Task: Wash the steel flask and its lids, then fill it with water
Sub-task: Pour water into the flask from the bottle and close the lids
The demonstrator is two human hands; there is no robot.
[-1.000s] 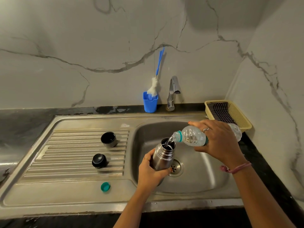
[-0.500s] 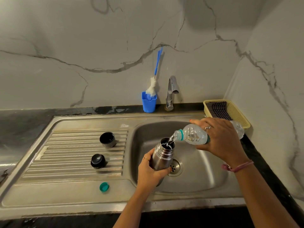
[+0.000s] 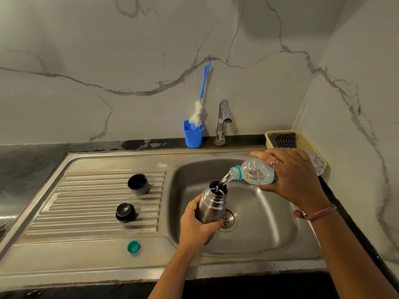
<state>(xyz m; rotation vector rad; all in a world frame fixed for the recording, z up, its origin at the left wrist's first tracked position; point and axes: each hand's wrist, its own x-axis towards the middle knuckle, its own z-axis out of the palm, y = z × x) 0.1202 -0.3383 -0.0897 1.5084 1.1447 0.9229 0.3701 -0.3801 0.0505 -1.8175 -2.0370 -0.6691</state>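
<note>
The left hand (image 3: 197,223) wraps its fingers and thumb round the body of the steel flask (image 3: 212,202), holding it upright over the sink basin (image 3: 269,216), likely so any spill runs to the drain (image 3: 227,219) at the flask's 4 o'clock. The right hand (image 3: 291,180) is clamped on a clear plastic bottle (image 3: 254,172), tipped down toward 8 o'clock with its neck just above the flask's mouth, and a stream of water (image 3: 225,180) falls in. How full the flask is cannot be told; its inside shows only dark. The 2 lids, a cup lid (image 3: 138,184) and a black stopper (image 3: 125,213), sit on the draining board at the flask's 9 o'clock, probably left to drip. The bottle's green cap (image 3: 133,247) lies at 7 o'clock
</note>
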